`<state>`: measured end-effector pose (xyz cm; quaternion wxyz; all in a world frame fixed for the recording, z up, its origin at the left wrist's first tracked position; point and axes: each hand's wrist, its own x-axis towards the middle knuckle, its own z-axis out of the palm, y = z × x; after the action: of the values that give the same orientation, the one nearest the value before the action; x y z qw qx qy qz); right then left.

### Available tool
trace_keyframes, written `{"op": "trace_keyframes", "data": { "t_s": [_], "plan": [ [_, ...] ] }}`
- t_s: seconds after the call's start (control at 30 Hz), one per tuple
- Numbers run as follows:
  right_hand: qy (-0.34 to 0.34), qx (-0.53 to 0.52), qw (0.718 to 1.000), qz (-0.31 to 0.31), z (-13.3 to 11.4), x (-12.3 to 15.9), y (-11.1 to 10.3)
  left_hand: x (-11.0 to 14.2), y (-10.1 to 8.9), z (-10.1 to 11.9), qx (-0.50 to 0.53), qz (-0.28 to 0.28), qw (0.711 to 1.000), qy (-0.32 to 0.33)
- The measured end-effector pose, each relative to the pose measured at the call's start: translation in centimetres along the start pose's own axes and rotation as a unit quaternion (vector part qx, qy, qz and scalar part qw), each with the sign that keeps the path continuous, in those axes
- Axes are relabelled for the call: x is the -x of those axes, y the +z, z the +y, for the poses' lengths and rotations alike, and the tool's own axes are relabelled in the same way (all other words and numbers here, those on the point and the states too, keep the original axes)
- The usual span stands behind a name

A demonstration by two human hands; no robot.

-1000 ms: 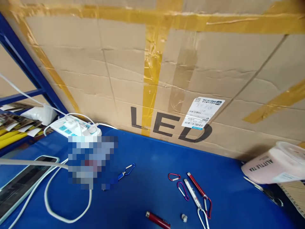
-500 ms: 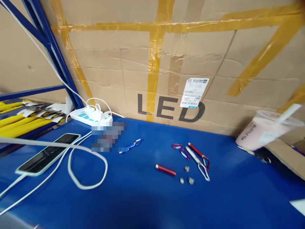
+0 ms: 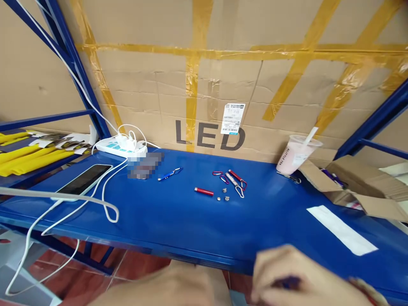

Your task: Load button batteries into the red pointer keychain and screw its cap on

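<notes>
My left hand [image 3: 178, 285] sits blurred at the bottom edge, below the front rim of the blue shelf [image 3: 178, 229]; its fingers do not show. My right hand [image 3: 296, 278] is beside it, fingers curled round a small dark thing I cannot make out. Neither hand touches anything on the shelf. Farther back lie a red flashlight tube [image 3: 204, 191], a cluster of small keychain flashlights with carabiners [image 3: 234, 180], tiny round metal parts [image 3: 223, 198] and a blue keychain flashlight [image 3: 170, 173].
A phone [image 3: 83, 180] on a white cable [image 3: 108, 208] and a power strip [image 3: 123, 146] lie at the left. At the right stand a pink drink cup [image 3: 296, 155], an open cardboard box [image 3: 350, 182] and a white paper strip [image 3: 342, 229]. A taped "LED" carton [image 3: 207, 85] forms the back wall.
The view has pulled back and tilted down, so the shelf's front edge, the floor and the open box now show. Both hands have come into view at the bottom.
</notes>
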<state>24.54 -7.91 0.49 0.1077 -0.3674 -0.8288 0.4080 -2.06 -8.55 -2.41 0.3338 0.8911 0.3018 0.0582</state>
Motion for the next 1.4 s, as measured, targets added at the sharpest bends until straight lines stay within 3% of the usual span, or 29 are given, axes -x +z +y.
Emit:
{"op": "trace_keyframes", "data": {
  "t_s": [0.03,0.1,0.17,0.23,0.3,0.47,0.7,0.83,0.97,1.1,1.2,1.27,1.4],
  "plan": [
    [-0.027,0.017,0.999,0.033,0.0,-1.6,-1.5,-2.2,-1.4,-0.2,-0.011,0.005,0.999,0.037],
    [-0.026,0.117,0.988,0.1,0.9,-5.0,-4.4,-6.8,-4.1,-1.7,-0.154,0.124,0.976,0.087],
    [0.008,0.196,0.973,0.124,2.5,-8.1,-6.6,-10.9,-6.4,-4.2,-0.254,0.18,0.948,0.065],
    [0.036,0.203,0.972,0.115,4.1,-9.9,-7.9,-13.4,-7.9,-6.6,-0.272,0.153,0.949,0.05],
    [0.025,0.217,0.968,0.121,5.3,-10.5,-8.4,-14.5,-8.3,-8.3,-0.253,0.108,0.96,0.054],
    [0.023,0.259,0.948,0.183,6.3,-10.0,-6.6,-14.0,-7.1,-9.5,-0.191,0.092,0.977,0.028],
    [-0.028,0.308,0.933,0.184,7.4,-10.8,-4.9,-14.1,-7.0,-9.1,-0.106,0.1,0.988,0.043],
    [-0.051,0.288,0.935,0.201,8.2,-11.1,-4.5,-13.7,-6.3,-8.7,-0.017,0.151,0.987,0.043],
    [-0.032,0.265,0.941,0.209,8.2,-11.2,-4.5,-13.7,-5.5,-8.3,0.107,0.206,0.97,0.069],
    [-0.011,0.228,0.95,0.216,8.3,-11.4,-4.5,-14.1,-5.4,-8.4,0.148,0.255,0.954,0.052],
    [-0.033,0.243,0.945,0.218,8.4,-11.3,-4.7,-14.5,-5.4,-8.6,0.145,0.248,0.957,0.031],
    [-0.064,0.261,0.928,0.256,8.4,-11.2,-4.9,-14.6,-5.3,-8.8,0.134,0.233,0.963,0.028],
    [-0.134,0.221,0.87,0.421,7.8,-10.8,-5.1,-14.5,-4.8,-8.6,0.097,0.196,0.976,0.016]
  ]
}}
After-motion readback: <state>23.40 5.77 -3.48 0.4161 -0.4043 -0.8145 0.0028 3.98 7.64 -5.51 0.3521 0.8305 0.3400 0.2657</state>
